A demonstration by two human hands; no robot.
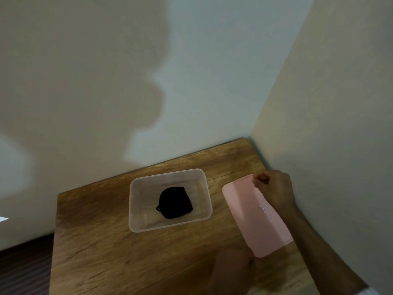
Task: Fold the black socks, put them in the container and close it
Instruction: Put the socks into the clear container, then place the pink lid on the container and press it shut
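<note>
A folded bundle of black socks [174, 202] lies on the floor of a clear plastic container [136, 209], which stands open on the wooden table [106, 252]. To its right, the pink lid [253, 213] is held tilted above the table. My right hand [274, 190] grips the lid's far end, fingers curled over its edge. My left hand [232, 267] is blurred and sits at the lid's near corner; its grip on the lid is unclear.
The table stands in a corner, with a pale wall [106, 81] behind it and another wall [340, 124] close on the right. The table's left edge drops to a dark floor [23, 269].
</note>
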